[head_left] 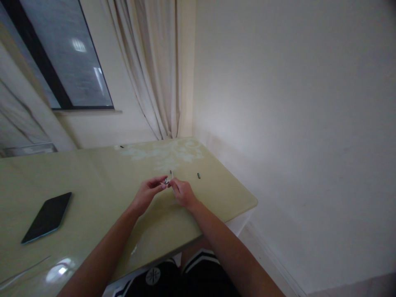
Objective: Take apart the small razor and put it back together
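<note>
Over the right part of the table, my left hand point(150, 190) pinches a small dark-and-white object point(166, 180) between its thumb and fingers. My right hand point(183, 192) meets it from the right, its fingers closed at the object's right side, and a thin white piece point(172, 175) stands up by its fingertips. What exactly the right fingers grip is too small to make out. A small dark piece point(170, 171) shows just beyond the hands. Another small dark piece point(199, 175) lies to the right of them on the table.
The pale green glossy table point(102, 177) ends at a rounded right corner near the wall. A dark tablet point(48, 216) lies at the left. Near the far edge is a tiny dark item point(121, 147). A thin cable point(24, 272) lies at the lower left.
</note>
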`<action>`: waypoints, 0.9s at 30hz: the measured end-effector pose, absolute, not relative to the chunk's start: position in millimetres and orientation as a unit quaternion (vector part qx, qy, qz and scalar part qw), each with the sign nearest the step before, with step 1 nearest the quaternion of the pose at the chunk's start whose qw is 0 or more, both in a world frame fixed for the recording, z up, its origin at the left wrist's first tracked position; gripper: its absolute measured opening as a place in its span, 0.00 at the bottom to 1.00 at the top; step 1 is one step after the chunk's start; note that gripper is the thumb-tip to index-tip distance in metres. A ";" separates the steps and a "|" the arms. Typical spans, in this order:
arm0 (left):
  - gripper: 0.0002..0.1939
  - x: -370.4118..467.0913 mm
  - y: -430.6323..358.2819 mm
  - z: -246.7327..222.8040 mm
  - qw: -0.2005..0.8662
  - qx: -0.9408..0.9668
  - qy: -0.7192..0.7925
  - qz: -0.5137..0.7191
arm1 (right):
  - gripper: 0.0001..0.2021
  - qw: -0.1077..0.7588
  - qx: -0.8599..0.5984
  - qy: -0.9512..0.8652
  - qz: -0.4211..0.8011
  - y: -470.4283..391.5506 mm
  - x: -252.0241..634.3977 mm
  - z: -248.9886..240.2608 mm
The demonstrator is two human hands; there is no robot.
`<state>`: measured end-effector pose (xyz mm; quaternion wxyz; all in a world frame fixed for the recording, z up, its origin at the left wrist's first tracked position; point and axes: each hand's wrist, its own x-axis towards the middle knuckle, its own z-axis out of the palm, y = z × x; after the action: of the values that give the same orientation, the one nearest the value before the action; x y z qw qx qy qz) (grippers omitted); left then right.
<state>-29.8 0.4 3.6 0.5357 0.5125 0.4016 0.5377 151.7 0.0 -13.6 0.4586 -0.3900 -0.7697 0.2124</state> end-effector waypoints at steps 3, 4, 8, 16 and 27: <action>0.29 -25.4 0.1 -0.8 0.552 0.490 0.392 0.549 | 0.22 0.464 -0.373 -0.772 0.220 0.3 152.5 -12.2; 0.29 -23.6 -0.2 -1.6 0.554 0.487 0.389 0.552 | 0.22 0.470 -0.367 -0.770 0.226 0.4 152.2 -12.0; 0.27 -19.6 -1.4 0.5 0.564 0.485 0.361 0.563 | 0.25 0.488 -0.359 -0.756 0.246 -0.3 148.5 -12.7; 0.26 -25.0 0.0 3.3 0.555 0.505 0.354 0.558 | 0.25 0.488 -0.382 -0.755 0.213 -2.3 147.6 -13.9; 0.27 -23.9 -4.5 7.8 0.565 0.504 0.354 0.549 | 0.23 0.465 -0.372 -0.784 0.175 -3.5 153.4 -11.3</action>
<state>-23.9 -4.5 7.8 0.5646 0.5044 0.3536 0.5493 153.4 -3.5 -11.3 0.4649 -0.3723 -0.7840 0.1751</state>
